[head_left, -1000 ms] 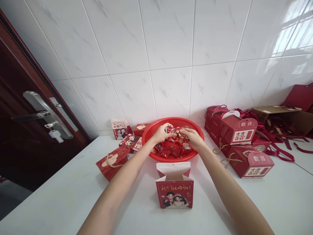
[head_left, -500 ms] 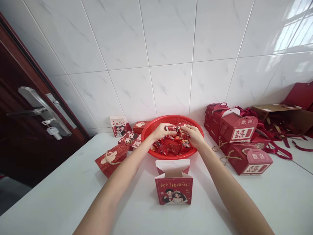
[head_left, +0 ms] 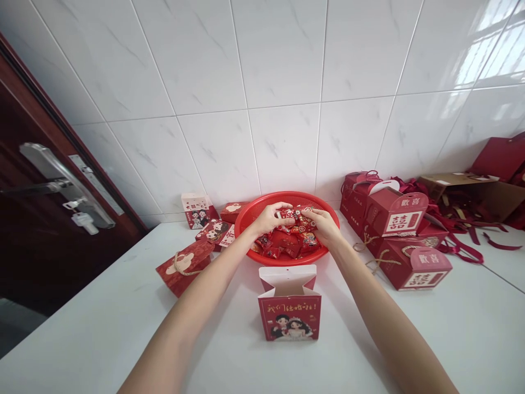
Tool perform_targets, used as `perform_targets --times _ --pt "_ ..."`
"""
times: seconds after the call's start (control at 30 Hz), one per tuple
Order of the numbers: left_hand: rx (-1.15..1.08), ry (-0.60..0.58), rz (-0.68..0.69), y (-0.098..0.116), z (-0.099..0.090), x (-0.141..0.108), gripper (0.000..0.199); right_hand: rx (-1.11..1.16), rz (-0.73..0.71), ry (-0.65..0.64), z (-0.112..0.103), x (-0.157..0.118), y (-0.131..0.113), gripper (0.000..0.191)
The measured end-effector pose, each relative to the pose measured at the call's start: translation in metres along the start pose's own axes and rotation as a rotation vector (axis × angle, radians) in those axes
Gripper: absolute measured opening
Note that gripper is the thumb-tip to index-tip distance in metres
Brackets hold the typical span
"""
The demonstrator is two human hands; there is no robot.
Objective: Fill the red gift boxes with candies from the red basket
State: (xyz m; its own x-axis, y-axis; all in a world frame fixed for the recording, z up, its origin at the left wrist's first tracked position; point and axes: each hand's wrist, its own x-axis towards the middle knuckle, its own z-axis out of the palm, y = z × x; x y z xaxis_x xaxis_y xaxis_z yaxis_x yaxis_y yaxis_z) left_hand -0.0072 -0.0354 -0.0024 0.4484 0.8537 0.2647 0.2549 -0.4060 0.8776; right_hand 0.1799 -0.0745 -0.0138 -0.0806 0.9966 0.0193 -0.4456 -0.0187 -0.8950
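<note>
Over a red plastic basket [head_left: 241,232], my left hand [head_left: 271,219] has its fingers closed round red wrapped candy [head_left: 288,214]. My right hand [head_left: 324,225] pinches another red-and-gold wrapped candy [head_left: 305,220] close beside it. Several more candies [head_left: 287,243] in shiny red wrappers lie in the basket beneath both hands. Nearer to me stands an upright red gift box [head_left: 289,317] with a cartoon bride and groom on its front. Its top is open, with the white inside of the flap showing at the back.
Several patterned gift boxes stand at left, one with a rope handle [head_left: 184,265]. At right are stacked red boxes [head_left: 396,216], dark red ribbons [head_left: 463,249] and an open cardboard box [head_left: 488,197]. A tiled wall [head_left: 283,148] bounds the white table [head_left: 229,350]; a door [head_left: 53,219] stands at far left.
The view has shifted slightly, so everything sits a little further left. Both hands remain over the basket, with only small finger movements on the candies.
</note>
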Motion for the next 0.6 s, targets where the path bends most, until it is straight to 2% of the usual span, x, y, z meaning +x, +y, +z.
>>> perform_targets --times 0.17,0.23,0.3,0.37,0.43,0.5,0.57,0.6 --pt "0.055 0.022 0.004 0.0 0.002 0.001 0.063 0.043 -0.025 0.072 0.003 -0.001 -0.001 0.009" --pt "0.036 0.02 0.003 -0.004 0.002 0.004 0.055 0.062 -0.047 0.129 0.004 0.0 -0.001 0.008" --pt "0.038 0.072 0.02 -0.011 0.001 0.009 0.044 0.077 -0.058 0.16 0.004 0.001 -0.001 0.008" --pt "0.146 0.115 0.02 -0.02 -0.002 0.013 0.035 0.088 -0.056 0.169 0.004 0.001 -0.002 0.007" --pt "0.333 0.057 -0.008 -0.03 -0.005 0.016 0.028 0.096 -0.045 0.171 0.004 0.001 -0.003 0.005" --pt "0.473 -0.066 -0.041 -0.039 -0.006 0.019 0.016 0.102 -0.034 0.17 0.004 0.001 -0.003 0.006" --pt "0.512 -0.163 -0.055 -0.047 -0.005 0.024 0.009 0.104 -0.03 0.176 0.003 0.003 -0.003 0.008" --pt "0.506 -0.185 -0.052 -0.05 -0.002 0.027 0.012 0.105 -0.031 0.182 0.002 0.003 -0.002 0.009"
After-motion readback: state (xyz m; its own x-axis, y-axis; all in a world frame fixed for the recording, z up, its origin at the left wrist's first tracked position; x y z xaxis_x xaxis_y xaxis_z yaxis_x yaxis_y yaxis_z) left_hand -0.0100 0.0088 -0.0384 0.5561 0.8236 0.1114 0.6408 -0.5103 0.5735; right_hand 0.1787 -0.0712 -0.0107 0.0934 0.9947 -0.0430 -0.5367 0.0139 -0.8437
